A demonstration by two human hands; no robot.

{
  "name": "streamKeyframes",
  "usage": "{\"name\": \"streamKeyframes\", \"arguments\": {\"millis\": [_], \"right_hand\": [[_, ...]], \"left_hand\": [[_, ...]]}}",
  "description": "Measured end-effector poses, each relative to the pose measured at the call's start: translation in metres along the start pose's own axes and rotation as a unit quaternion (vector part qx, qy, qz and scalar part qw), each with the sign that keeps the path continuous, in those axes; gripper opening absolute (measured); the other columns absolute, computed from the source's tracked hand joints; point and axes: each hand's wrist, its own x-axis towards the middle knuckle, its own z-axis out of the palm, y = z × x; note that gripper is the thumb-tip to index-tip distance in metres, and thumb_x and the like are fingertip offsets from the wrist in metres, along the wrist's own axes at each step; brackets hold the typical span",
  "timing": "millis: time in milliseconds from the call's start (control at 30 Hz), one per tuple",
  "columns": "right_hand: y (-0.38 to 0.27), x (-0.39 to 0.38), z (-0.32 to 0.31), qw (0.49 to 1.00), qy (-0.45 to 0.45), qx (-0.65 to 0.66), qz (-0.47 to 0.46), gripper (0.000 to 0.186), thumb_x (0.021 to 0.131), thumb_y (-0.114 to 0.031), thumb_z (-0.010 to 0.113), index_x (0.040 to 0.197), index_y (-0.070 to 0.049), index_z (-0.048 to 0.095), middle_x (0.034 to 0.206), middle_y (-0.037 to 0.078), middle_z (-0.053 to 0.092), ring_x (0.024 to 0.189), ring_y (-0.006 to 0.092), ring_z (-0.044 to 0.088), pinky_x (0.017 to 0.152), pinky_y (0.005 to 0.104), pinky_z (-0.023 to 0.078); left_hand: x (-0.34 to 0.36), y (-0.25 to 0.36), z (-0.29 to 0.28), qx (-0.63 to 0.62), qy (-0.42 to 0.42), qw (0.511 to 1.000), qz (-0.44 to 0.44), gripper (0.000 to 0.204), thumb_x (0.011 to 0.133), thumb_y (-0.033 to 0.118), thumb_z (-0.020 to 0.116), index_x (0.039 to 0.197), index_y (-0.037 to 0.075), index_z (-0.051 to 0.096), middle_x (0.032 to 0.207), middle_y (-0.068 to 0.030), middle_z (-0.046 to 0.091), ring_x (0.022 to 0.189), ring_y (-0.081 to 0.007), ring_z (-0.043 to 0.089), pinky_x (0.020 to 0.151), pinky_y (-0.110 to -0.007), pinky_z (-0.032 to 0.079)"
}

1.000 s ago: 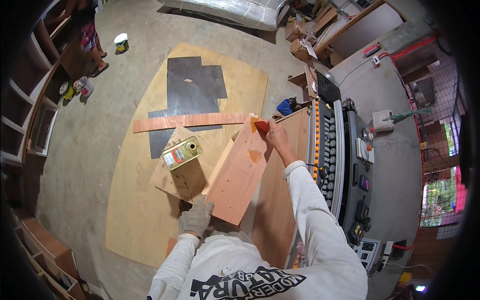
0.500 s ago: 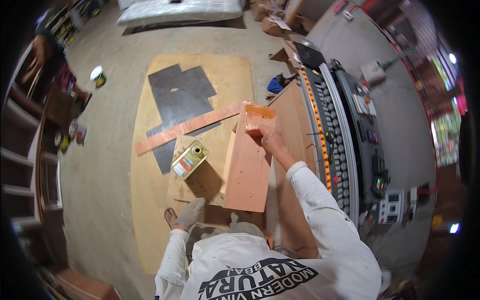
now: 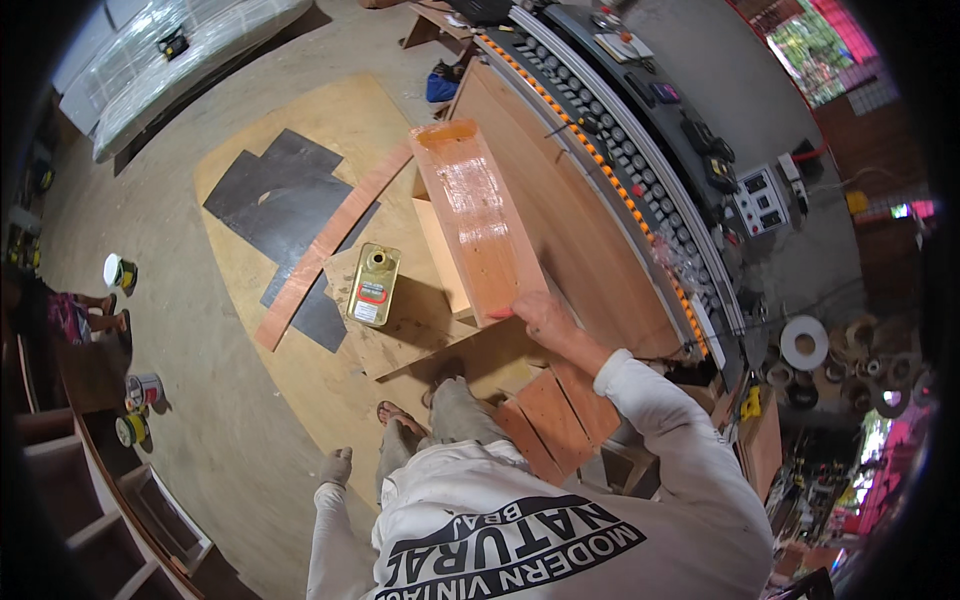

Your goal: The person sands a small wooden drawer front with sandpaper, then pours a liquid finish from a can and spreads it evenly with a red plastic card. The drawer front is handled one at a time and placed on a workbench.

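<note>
My right hand (image 3: 545,325) grips a red flat spreader (image 3: 500,315) at the near end of a reddish wooden board (image 3: 490,260), whose top has a glossy amber coating. The board rests on a pale wooden box (image 3: 430,235). Left of it, an open gold metal can (image 3: 373,290) stands on a stained plywood piece (image 3: 395,350). My gloved left hand (image 3: 335,465) hangs apart from the board, low on the left, holding nothing.
A large plywood sheet (image 3: 230,150) underfoot bears dark sheets (image 3: 265,195) and a long strip (image 3: 310,270). A roller machine (image 3: 630,170) runs along the right. Another person's legs (image 3: 95,315), buckets (image 3: 143,390) and shelving (image 3: 60,480) are at left; a wrapped slab (image 3: 190,60) lies behind.
My right hand has drawn the spreader from the board's far end to its near end, spreading the wet sheen. My left hand has left the board and dropped leftward. The view has turned.
</note>
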Motion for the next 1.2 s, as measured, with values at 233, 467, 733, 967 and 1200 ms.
{"name": "streamKeyframes", "arguments": {"millis": [233, 467, 733, 967, 1200], "right_hand": [[0.007, -0.008, -0.069, 0.959, 0.137, 0.186, 0.166, 0.033, 0.084, 0.003, 0.063, 0.114, -0.005, 0.074, 0.103, 0.017, 0.075, 0.092, 0.0256, 0.073, 0.081, 0.0349, 0.056], [0.05, 0.077, -0.129, 0.886, 0.124, 0.374, 0.247, 0.025, 0.091, 0.002, 0.064, 0.114, 0.003, 0.074, 0.102, 0.008, 0.078, 0.09, 0.0129, 0.069, 0.081, 0.0309, 0.054], [0.101, 0.145, -0.084, 0.972, 0.054, 0.224, -0.037, 0.03, 0.084, 0.008, 0.06, 0.112, 0.004, 0.072, 0.101, 0.011, 0.076, 0.092, 0.0251, 0.071, 0.089, 0.0339, 0.057], [0.172, 0.143, -0.06, 0.924, -0.014, 0.037, -0.38, 0.031, 0.068, 0.001, 0.069, 0.099, -0.003, 0.07, 0.106, 0.013, 0.073, 0.103, 0.0321, 0.069, 0.09, 0.0417, 0.058], [0.205, 0.23, -0.107, 0.891, 0.048, 0.075, -0.445, 0.029, 0.069, 0.0, 0.068, 0.097, -0.005, 0.068, 0.1, 0.012, 0.072, 0.098, 0.0323, 0.069, 0.081, 0.0428, 0.056]], "left_hand": [[0.017, -0.072, 0.054, -0.128, -0.022, 0.989, -0.068, 0.061, 0.1, 0.053, 0.054, 0.122, -0.001, 0.072, 0.118, -0.0291, 0.072, 0.122, -0.0425, 0.066, 0.105, -0.046, 0.05], [0.027, -0.057, 0.055, -0.176, 0.012, 0.982, -0.062, 0.057, 0.1, 0.05, 0.055, 0.121, -0.001, 0.072, 0.116, -0.0264, 0.074, 0.113, -0.0422, 0.069, 0.099, -0.048, 0.052], [-0.004, 0.004, 0.127, -0.294, 0.181, 0.93, -0.129, 0.051, 0.101, 0.043, 0.053, 0.116, -0.001, 0.073, 0.104, -0.0221, 0.075, 0.096, -0.0337, 0.072, 0.087, -0.044, 0.054], [-0.114, 0.164, 0.283, -0.4, 0.126, 0.869, -0.262, 0.047, 0.097, 0.04, 0.055, 0.099, -0.004, 0.071, 0.084, -0.0184, 0.071, 0.078, -0.0299, 0.069, 0.075, -0.042, 0.053], [-0.172, 0.298, 0.359, -0.378, 0.033, 0.887, -0.263, 0.048, 0.095, 0.041, 0.053, 0.093, -0.004, 0.07, 0.079, -0.0149, 0.07, 0.072, -0.0263, 0.068, 0.068, -0.043, 0.052]]}}
